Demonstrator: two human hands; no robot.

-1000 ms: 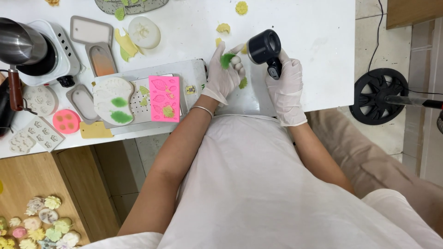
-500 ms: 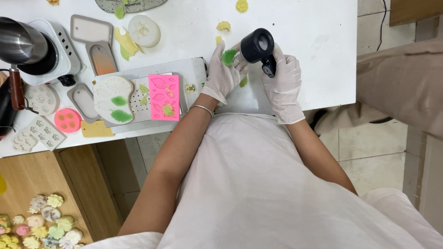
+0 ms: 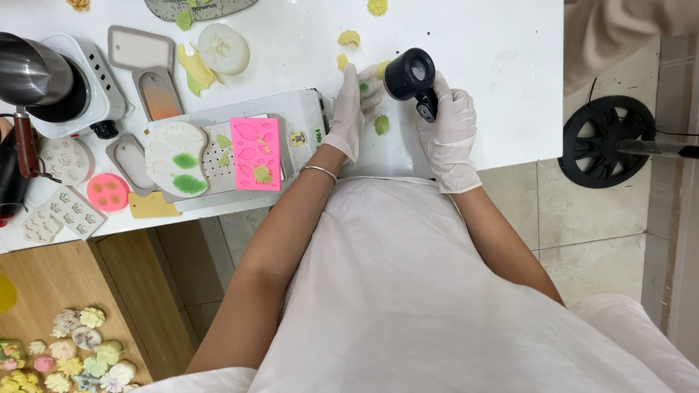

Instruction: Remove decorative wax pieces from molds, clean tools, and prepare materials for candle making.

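Gripping a black, round-nozzled heat gun point(image 3: 412, 76) over the white desk point(image 3: 495, 44), the gloved right hand point(image 3: 448, 127) aims it left; the gloved left hand point(image 3: 353, 105) pinches a small green leaf-shaped piece point(image 3: 363, 86). A pink rubbery mould point(image 3: 255, 153) lies left. Since earlier, the gun's nozzle faces the camera more.

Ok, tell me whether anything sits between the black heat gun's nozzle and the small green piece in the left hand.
Nothing visible does. The right hand holds the black heat gun with its round nozzle turned toward the left hand, whose fingertips pinch the small green piece. Only bare white table shows in the gap between them.
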